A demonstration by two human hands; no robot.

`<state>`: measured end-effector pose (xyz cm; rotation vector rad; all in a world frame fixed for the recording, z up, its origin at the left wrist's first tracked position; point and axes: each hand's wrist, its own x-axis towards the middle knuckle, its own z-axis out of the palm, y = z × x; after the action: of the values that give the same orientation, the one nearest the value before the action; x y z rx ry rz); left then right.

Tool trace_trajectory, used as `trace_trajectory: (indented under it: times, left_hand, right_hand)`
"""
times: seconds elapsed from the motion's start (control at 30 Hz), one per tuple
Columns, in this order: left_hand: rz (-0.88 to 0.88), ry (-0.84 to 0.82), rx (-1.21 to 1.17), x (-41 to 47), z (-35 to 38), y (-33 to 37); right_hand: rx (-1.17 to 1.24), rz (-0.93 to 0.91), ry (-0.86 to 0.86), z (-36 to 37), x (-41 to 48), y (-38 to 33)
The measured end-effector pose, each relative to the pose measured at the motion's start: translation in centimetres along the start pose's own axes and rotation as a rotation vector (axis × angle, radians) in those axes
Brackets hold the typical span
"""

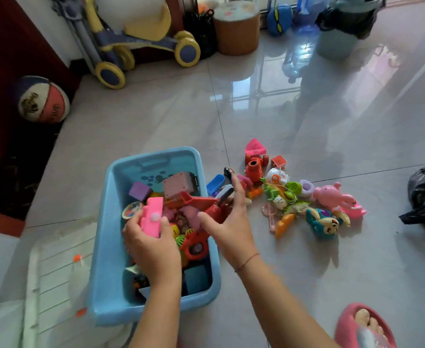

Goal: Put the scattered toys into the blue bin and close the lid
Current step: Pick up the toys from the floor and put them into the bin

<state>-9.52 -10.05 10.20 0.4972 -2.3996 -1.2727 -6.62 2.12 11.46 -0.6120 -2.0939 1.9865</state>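
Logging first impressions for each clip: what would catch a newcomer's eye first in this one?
The open blue bin at lower centre, already crowded with toys, draws the eye first, with both hands at it: the left hand grips a pink toy and the right hand holds a red toy vehicle. Next comes the bright pile of toys on the glossy floor just right of the bin.

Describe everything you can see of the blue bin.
The blue bin is a light blue rectangular plastic tub with rounded corners and a handle recess at its far end. It stands upright on the tiled floor, lid off, partly filled with mixed toys. The left hand holds a pink toy over it; the right hand grips a red toy above its right rim. A pale ribbed panel, perhaps its lid, lies at its left.
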Motion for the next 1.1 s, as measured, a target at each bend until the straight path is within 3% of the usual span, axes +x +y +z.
trace_trajectory:
  times: [0.1, 0.23, 0.37, 0.43, 0.53, 0.67, 0.87, 1.0, 1.1]
  left_hand:
    - [-0.184, 0.041, 0.086, 1.9, -1.6, -2.2]
    - [-0.094, -0.034, 0.027, 0.8, -0.4, -1.2]
    - [0.168, -0.259, -0.028, -4.1, 5.0, 1.8]
    - [0.213, -0.438, -0.023, -7.2, 8.6, 2.6]
    - [0.128, -0.651, 0.121, -10.3, 14.1, 1.1]
    - [-0.011, -0.833, 0.526, -10.8, 19.9, -3.5]
    - [0.052, -0.842, 0.800, -8.5, 24.8, -5.7]
    - [0.047, -0.765, 0.822, -8.1, 25.5, -5.8]
    - [0.041, -0.801, 0.804, -9.2, 24.3, -5.9]
  right_hand:
    - [-0.208, -0.021, -0.140, 2.0, -0.1, 0.7]
    - [-0.331, -0.009, 0.104, -0.6, 1.1, 4.4]
    - [-0.440, 0.186, 0.268, -6.6, 2.4, 9.9]
    - [-0.483, 0.290, 0.305, -9.2, 3.3, 12.7]
    - [-0.531, 0.375, 0.297, -12.4, 4.9, 16.2]
    - [-0.718, 0.429, 0.140, -13.7, 7.2, 19.5]
    - [-0.853, 0.447, 0.152, -12.3, 9.1, 22.3]
    - [-0.804, 0.408, 0.171, -12.4, 9.1, 22.8]
    - [-0.760, 0.381, 0.181, -13.0, 7.5, 22.5]
